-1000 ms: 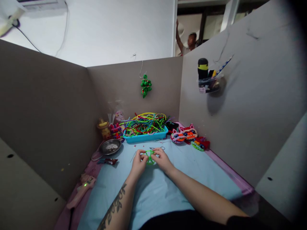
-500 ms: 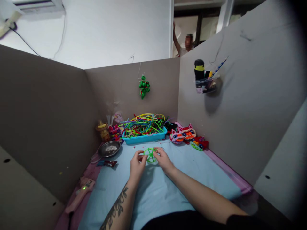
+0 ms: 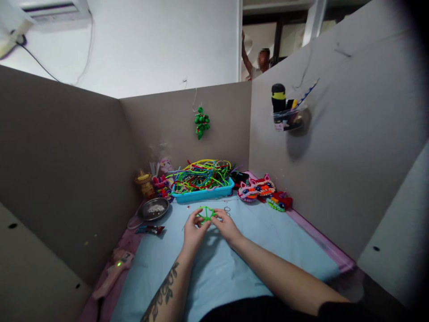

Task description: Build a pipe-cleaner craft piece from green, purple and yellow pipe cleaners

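Both my hands meet over the pale blue mat [image 3: 254,250], pinching a small bent shape of green pipe cleaner [image 3: 206,213]. My left hand [image 3: 193,230] grips its left side with closed fingers. My right hand [image 3: 225,225] grips its right side, fingers curled too. Just beyond my hands a pair of small scissors [image 3: 228,209] lies on the mat. Behind that stands a blue tray [image 3: 203,195] heaped with pipe cleaners in many colours.
A steel dish [image 3: 153,209] with white bits, a wrapper [image 3: 149,229] and a pink glue gun [image 3: 112,273] sit to the left. Finished colourful masks [image 3: 261,190] lie at the right. Grey partition walls enclose three sides; a cup of tools [image 3: 286,117] hangs right. A person stands beyond the wall.
My hands have pressed closer together and the green pipe-cleaner shape has been squeezed from a round loop into a smaller form, lifted slightly farther from me.
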The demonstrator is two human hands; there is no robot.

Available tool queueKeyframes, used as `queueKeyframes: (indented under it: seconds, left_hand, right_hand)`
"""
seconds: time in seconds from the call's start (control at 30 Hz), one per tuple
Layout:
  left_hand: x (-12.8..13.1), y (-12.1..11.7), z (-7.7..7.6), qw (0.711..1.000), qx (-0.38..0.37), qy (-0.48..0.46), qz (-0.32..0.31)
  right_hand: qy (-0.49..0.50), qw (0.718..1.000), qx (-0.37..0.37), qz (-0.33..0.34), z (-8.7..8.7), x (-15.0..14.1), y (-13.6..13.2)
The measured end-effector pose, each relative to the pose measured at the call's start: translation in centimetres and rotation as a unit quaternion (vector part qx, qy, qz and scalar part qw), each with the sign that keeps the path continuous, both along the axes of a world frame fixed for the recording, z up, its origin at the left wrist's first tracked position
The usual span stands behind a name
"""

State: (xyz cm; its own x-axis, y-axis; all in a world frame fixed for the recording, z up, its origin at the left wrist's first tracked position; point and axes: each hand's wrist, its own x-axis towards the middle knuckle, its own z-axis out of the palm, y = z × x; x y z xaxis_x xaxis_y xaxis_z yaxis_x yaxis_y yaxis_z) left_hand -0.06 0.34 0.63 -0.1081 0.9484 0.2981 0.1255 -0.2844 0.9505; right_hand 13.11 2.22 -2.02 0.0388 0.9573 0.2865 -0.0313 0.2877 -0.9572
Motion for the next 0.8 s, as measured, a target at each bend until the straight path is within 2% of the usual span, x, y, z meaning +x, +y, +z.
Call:
queueKeyframes:
  seconds: [0.23,0.4,0.5,0.63,0.8]
  left_hand:
    - [-0.1,-0.3,0.0,1.0,0.018,0.013,0.011]
    - [-0.1,-0.5,0.0,0.999,0.022,0.045,0.007]
    - [-0.3,-0.4,0.0,0.997,0.024,0.067,0.015]
    - [-1.3,0.3,-0.2,0.986,0.073,0.125,0.085]
    - [-2.0,1.1,-0.6,0.974,0.101,0.19,0.076]
  right_hand:
    - [0.018,0.999,0.027,0.04,-0.2,0.2,0.1]
    - [0.059,0.995,0.013,0.076,-0.1,0.2,0.2]
    - [0.091,0.992,-0.009,0.085,0.0,0.1,0.1]
    - [0.144,0.98,-0.072,0.116,0.4,0.3,0.1]
    - [0.168,0.966,-0.111,0.159,0.9,0.8,0.0]
